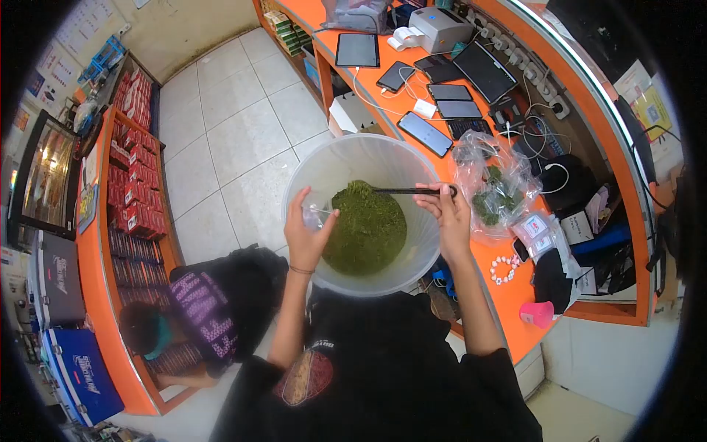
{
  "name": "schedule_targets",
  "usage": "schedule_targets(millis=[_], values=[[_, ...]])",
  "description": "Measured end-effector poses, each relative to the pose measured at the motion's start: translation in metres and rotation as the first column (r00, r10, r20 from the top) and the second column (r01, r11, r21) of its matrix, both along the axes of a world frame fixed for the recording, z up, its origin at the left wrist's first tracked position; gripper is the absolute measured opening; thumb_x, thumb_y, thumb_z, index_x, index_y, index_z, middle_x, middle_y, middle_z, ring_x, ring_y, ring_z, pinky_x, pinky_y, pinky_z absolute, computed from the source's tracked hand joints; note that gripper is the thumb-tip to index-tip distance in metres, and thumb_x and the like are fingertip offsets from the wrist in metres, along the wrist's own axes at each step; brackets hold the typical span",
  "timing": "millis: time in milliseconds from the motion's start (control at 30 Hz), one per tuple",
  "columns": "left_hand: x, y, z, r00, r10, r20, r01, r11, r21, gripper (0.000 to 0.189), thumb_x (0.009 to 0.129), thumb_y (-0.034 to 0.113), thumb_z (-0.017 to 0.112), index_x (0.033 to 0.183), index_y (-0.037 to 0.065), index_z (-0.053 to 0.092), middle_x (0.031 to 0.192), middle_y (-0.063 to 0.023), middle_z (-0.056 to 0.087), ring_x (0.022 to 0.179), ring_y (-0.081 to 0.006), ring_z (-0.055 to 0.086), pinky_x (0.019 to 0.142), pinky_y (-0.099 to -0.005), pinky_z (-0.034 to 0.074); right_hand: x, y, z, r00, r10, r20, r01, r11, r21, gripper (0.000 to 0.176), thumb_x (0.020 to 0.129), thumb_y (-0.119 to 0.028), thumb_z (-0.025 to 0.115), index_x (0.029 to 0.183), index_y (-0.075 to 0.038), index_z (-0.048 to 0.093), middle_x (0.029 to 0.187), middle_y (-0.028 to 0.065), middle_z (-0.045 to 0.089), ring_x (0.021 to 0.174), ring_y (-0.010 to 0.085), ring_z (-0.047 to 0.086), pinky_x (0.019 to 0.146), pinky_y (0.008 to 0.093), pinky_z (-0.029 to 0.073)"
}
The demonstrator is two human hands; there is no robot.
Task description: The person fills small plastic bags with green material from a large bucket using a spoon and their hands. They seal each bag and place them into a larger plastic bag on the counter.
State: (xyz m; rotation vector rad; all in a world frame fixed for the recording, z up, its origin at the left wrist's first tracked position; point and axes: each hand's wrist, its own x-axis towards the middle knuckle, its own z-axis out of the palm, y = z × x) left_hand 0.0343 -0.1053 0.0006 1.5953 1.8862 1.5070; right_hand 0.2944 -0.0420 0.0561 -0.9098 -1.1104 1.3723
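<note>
A wide translucent tub [324,163] stands in front of me with a heap of fine green shredded leaf-like material [368,239] at its bottom. My right hand [448,214] is over the tub's right side, its fingers closed around the handle of a black spoon [401,191]. The spoon lies level, and its bowl end is covered by a clump of the green material. Above the left part of the tub, my left hand [305,234] pinches a small clear plastic bag [315,214] between thumb and fingers. What the bag holds, if anything, I cannot make out.
An orange counter [490,258] on the right bears phones [426,133], a tablet [358,50], cables, a clear bag with greens [497,195] and a pink cup [537,314]. Left of me, another person [213,295] crouches by an orange shelf [92,258] of red packs.
</note>
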Motion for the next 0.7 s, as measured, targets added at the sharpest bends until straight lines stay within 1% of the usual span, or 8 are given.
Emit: schedule_targets(millis=[33,100,167,233,333,533,667,700], values=[[0.002,0.002,0.001,0.995,-0.046,-0.09,0.044,0.999,-0.021,0.077,0.075,0.02,0.082,0.138,0.002,0.041,0.128,-0.0196,0.058,0.115,-0.0325,0.059,0.096,-0.0379,0.048,-0.007,-0.01,0.007,1.0,-0.003,0.0,0.003,1.0,0.004,0.031,0.105,-0.025,0.042,0.107,0.004,0.055,0.113,0.0234,0.064,0.097,0.0257,0.068,0.089,0.0326,0.055],[0.011,0.007,0.005,0.996,-0.076,-0.048,0.072,0.994,-0.081,0.085,0.073,0.02,0.084,0.141,0.004,0.036,0.124,-0.0198,0.061,0.11,-0.0323,0.063,0.093,-0.0383,0.05,-0.023,-0.031,0.014,0.996,-0.051,0.072,0.034,0.972,0.231,0.029,0.105,-0.021,0.042,0.108,0.005,0.055,0.115,0.0233,0.064,0.098,0.0267,0.068,0.087,0.0326,0.056],[0.018,0.011,0.006,0.994,-0.105,-0.005,0.103,0.985,-0.141,0.093,0.071,0.021,0.085,0.145,0.005,0.031,0.12,-0.0199,0.064,0.106,-0.0321,0.066,0.089,-0.0388,0.052,-0.029,-0.045,0.01,0.99,-0.065,0.121,0.026,0.954,0.299,0.019,0.101,-0.011,0.048,0.109,0.005,0.056,0.117,0.0226,0.064,0.099,0.0284,0.068,0.085,0.0343,0.057],[0.022,0.015,0.007,0.991,-0.134,0.021,0.136,0.976,-0.17,0.102,0.071,0.023,0.086,0.149,0.01,0.022,0.117,-0.0212,0.066,0.104,-0.0339,0.067,0.086,-0.0401,0.054,-0.03,-0.053,0.008,0.863,-0.15,0.483,-0.222,0.745,0.628,0.016,0.097,-0.004,0.054,0.11,0.004,0.056,0.118,0.0222,0.064,0.101,0.03,0.068,0.084,0.0363,0.057],[0.025,0.017,0.012,0.982,-0.163,0.094,0.177,0.97,-0.166,0.106,0.07,0.023,0.086,0.15,0.011,0.017,0.116,-0.0224,0.066,0.103,-0.034,0.067,0.087,-0.0398,0.054,-0.031,-0.061,0.008,0.845,-0.144,0.516,-0.304,0.663,0.684,0.02,0.091,0.002,0.058,0.111,0.004,0.056,0.118,0.0214,0.064,0.102,0.0306,0.068,0.084,0.0367,0.057],[0.026,0.016,0.008,0.986,-0.151,0.077,0.161,0.974,-0.158,0.107,0.071,0.023,0.086,0.15,0.011,0.016,0.117,-0.0213,0.065,0.101,-0.0328,0.068,0.086,-0.0394,0.054,-0.012,-0.062,-0.001,0.898,-0.165,0.407,-0.179,0.709,0.682,0.018,0.091,0.003,0.059,0.109,0.003,0.057,0.119,0.0219,0.064,0.102,0.031,0.068,0.085,0.0362,0.057],[0.029,0.016,0.015,0.98,-0.182,0.082,0.189,0.979,-0.079,0.106,0.071,0.023,0.086,0.15,0.011,0.017,0.119,-0.019,0.065,0.103,-0.0317,0.067,0.086,-0.0385,0.054,-0.003,-0.062,-0.004,0.843,-0.264,0.469,-0.152,0.72,0.678,0.018,0.092,0.0,0.058,0.111,0.001,0.057,0.11,0.0203,0.067,0.094,0.0318,0.07,0.079,0.0366,0.057],[0.029,0.014,0.02,0.984,-0.174,0.036,0.176,0.981,-0.083,0.104,0.072,0.022,0.086,0.15,0.01,0.018,0.12,-0.018,0.064,0.104,-0.0313,0.067,0.086,-0.0381,0.054,0.004,-0.06,-0.007,0.592,-0.035,0.805,-0.438,0.824,0.358,0.019,0.093,-0.001,0.057,0.112,-0.001,0.057,0.107,0.0189,0.067,0.09,0.0322,0.069,0.075,0.0373,0.057]])
